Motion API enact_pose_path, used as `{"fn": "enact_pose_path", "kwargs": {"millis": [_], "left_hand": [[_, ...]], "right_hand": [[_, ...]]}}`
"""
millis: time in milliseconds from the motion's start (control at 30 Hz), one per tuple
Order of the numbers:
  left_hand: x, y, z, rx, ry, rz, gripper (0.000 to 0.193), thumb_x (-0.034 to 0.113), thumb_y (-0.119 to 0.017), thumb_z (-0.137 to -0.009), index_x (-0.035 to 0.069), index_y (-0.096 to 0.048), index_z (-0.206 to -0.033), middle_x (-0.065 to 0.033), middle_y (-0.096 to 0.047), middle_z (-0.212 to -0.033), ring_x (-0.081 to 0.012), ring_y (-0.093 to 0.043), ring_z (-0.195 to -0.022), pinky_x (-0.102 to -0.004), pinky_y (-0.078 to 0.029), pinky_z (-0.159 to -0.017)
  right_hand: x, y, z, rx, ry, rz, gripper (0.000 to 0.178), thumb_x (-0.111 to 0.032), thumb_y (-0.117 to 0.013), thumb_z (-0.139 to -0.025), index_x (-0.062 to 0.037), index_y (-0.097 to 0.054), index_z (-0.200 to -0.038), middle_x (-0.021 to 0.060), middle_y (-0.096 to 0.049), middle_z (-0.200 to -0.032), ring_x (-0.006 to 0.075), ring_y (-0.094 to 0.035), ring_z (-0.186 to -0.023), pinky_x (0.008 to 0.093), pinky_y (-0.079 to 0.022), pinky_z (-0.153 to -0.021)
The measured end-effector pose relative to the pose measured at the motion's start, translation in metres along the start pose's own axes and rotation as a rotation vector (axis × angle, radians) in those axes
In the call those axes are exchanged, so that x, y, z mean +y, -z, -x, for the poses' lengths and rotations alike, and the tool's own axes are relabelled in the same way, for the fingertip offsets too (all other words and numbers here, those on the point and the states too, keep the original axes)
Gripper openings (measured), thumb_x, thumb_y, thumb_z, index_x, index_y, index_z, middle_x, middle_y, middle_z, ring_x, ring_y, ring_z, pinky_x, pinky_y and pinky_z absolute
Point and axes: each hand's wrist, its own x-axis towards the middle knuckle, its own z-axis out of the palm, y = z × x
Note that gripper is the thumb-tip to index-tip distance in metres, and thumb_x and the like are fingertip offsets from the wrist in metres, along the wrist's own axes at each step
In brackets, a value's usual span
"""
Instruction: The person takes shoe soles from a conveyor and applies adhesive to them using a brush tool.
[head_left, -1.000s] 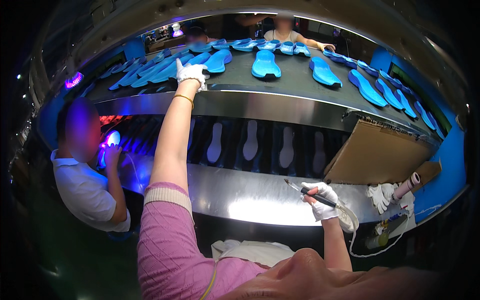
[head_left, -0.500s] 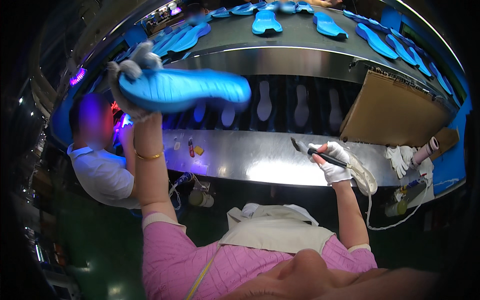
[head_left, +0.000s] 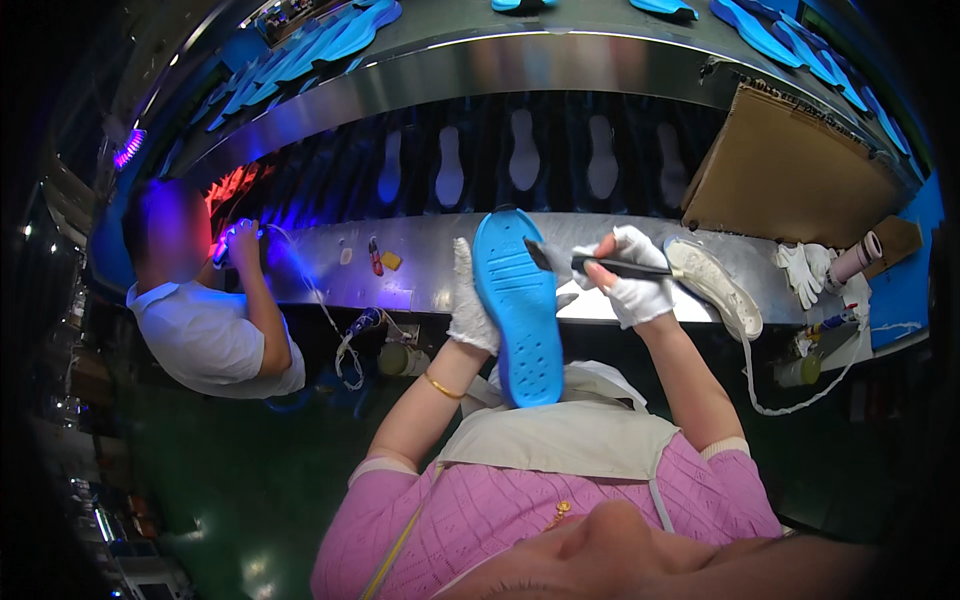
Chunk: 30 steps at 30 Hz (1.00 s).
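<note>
My left hand (head_left: 470, 300), in a white glove, grips a blue shoe sole (head_left: 522, 320) along its left edge. The sole stands lengthwise in front of me, its grooved and holed face toward me. In my right hand (head_left: 635, 277), gloved with bare fingertips, is a brush (head_left: 627, 267) with a black handle. Its dark flat tip lies over the upper right part of the sole; whether it touches cannot be told. Just right of that hand, a cream sole-shaped piece (head_left: 715, 287) rests on the metal bench.
Beyond the metal bench (head_left: 440, 258) runs a dark band with sole-shaped marks. Blue soles (head_left: 757, 36) lie on the raised surface behind. Cardboard (head_left: 800, 165) leans at right, near white gloves (head_left: 797, 272) and a roll (head_left: 853, 258). A co-worker (head_left: 215, 320) sits at left.
My left hand has brought the blue sole from the far left down in front of me and turned it lengthwise. The brush has moved left to the sole. My view has tilted down.
</note>
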Motion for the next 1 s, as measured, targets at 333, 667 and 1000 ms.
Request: {"fn": "enact_pose_path", "kwargs": {"millis": [333,667,1000], "left_hand": [[-0.040,0.003,-0.030,0.201,-0.260,-0.223,0.087,0.078,-0.031,-0.091,0.012,-0.038,-0.146,-0.0174,-0.048,-0.141,-0.0316,-0.053,-0.126,-0.0446,-0.045,-0.109],[-0.024,0.030,-0.029,0.174,-0.210,-0.205,0.088,0.079,-0.034,-0.089,0.011,-0.042,-0.145,-0.0137,-0.052,-0.138,-0.0276,-0.055,-0.122,-0.0429,-0.047,-0.105],[0.003,0.041,-0.017,0.026,-0.078,-0.134,0.085,0.073,-0.036,-0.093,0.009,-0.037,-0.149,-0.0154,-0.049,-0.142,-0.0299,-0.054,-0.124,-0.0443,-0.045,-0.107]], "right_hand": [[0.009,-0.030,-0.021,0.004,0.350,0.487,0.022,0.008,-0.069,-0.084,-0.0048,-0.057,-0.098,0.0067,-0.065,-0.090,0.0110,-0.066,-0.078,0.0239,-0.055,-0.072],[0.022,-0.029,-0.009,-0.169,0.341,0.505,0.026,0.006,-0.069,-0.082,-0.0049,-0.054,-0.100,0.0059,-0.062,-0.084,0.0107,-0.065,-0.073,0.0243,-0.053,-0.066],[0.030,-0.038,0.012,-0.272,0.210,0.466,0.027,0.002,-0.074,-0.081,-0.0067,-0.055,-0.098,0.0062,-0.062,-0.086,0.0134,-0.067,-0.074,0.0258,-0.054,-0.070]]}}
